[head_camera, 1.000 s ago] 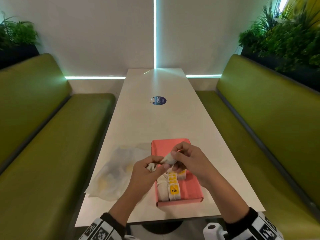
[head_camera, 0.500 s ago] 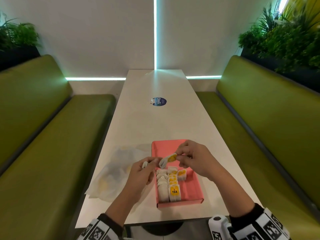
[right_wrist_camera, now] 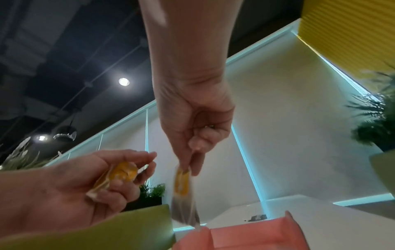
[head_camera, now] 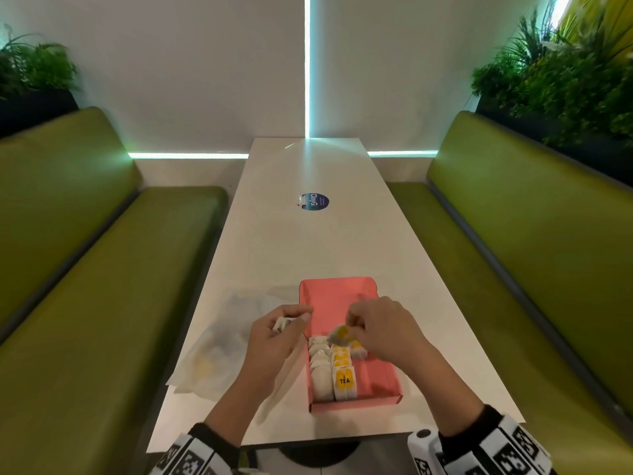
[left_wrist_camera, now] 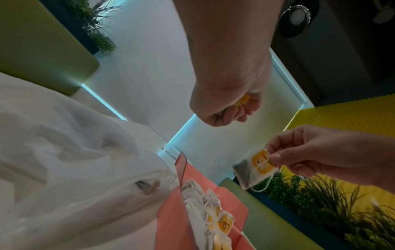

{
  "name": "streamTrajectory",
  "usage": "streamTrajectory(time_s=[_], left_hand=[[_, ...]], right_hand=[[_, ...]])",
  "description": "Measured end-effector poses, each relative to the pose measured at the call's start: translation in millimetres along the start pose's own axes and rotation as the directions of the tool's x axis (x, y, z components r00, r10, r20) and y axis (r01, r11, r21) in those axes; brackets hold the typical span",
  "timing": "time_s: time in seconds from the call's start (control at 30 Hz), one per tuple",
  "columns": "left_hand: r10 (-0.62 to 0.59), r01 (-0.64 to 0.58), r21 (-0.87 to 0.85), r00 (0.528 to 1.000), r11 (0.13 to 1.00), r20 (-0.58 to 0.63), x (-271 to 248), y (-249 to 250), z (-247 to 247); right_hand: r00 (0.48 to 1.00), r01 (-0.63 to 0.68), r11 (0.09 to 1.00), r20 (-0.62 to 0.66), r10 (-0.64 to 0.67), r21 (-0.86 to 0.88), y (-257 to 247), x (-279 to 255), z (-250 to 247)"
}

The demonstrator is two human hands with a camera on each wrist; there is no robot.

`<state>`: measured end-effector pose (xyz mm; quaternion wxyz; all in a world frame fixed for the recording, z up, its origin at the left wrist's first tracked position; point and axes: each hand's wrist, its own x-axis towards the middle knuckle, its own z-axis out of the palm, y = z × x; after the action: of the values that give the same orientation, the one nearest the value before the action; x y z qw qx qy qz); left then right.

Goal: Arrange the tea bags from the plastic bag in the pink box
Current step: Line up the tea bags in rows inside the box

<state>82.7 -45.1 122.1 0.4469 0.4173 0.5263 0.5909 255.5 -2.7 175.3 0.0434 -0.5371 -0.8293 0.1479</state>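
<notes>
The pink box (head_camera: 337,296) lies open on the white table, with two rows of tea bags (head_camera: 330,368) packed at its near left. My right hand (head_camera: 352,329) pinches one yellow-tagged tea bag (head_camera: 339,334) by its top, just above the far end of those rows. From the left wrist view this bag (left_wrist_camera: 254,169) dangles with its string looped below. My left hand (head_camera: 298,320) hovers by the box's left wall, fingers curled round another tea bag (right_wrist_camera: 121,172). The crumpled plastic bag (head_camera: 219,344) lies left of the box.
Green benches (head_camera: 102,286) flank the long table on both sides. A round blue sticker (head_camera: 315,202) marks the table's middle. Beyond the box the tabletop (head_camera: 308,252) runs to the white wall. Planters stand behind the bench backs.
The two hands, together over the box a second ago, have parted. The right one has taken a tea bag and lowered it toward the rows; the left has drawn back leftward.
</notes>
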Motion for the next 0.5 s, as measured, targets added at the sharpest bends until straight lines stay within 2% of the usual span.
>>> streamTrajectory(time_s=[0.07,0.1,0.23,0.37,0.5], left_hand=[[0.027,-0.033,0.051,0.994,0.998,0.105,-3.3,2.9,2.9],[0.022,-0.035,0.075,0.986,0.997,0.165,-4.5,4.2,3.7],[-0.050,-0.041,0.248,0.936,0.968,0.349,-3.5,-0.4,1.8],[-0.047,-0.028,0.239,0.953,0.971,0.300,-2.8,-4.9,3.8],[-0.022,-0.009,0.149,0.979,0.989,0.203,-1.9,-1.2,6.2]], right_hand=[[0.983,0.112,0.989,0.135,-0.124,0.092,1.8,-2.3,-2.3],[0.974,0.143,0.982,0.161,-0.162,0.122,2.2,-3.3,-2.9],[0.972,0.198,0.963,0.092,-0.217,0.181,2.8,-1.9,-3.0],[0.985,0.155,0.938,0.027,-0.172,0.311,3.6,-0.9,-2.0],[0.997,0.070,0.854,-0.048,-0.052,0.516,6.0,-1.7,2.3]])
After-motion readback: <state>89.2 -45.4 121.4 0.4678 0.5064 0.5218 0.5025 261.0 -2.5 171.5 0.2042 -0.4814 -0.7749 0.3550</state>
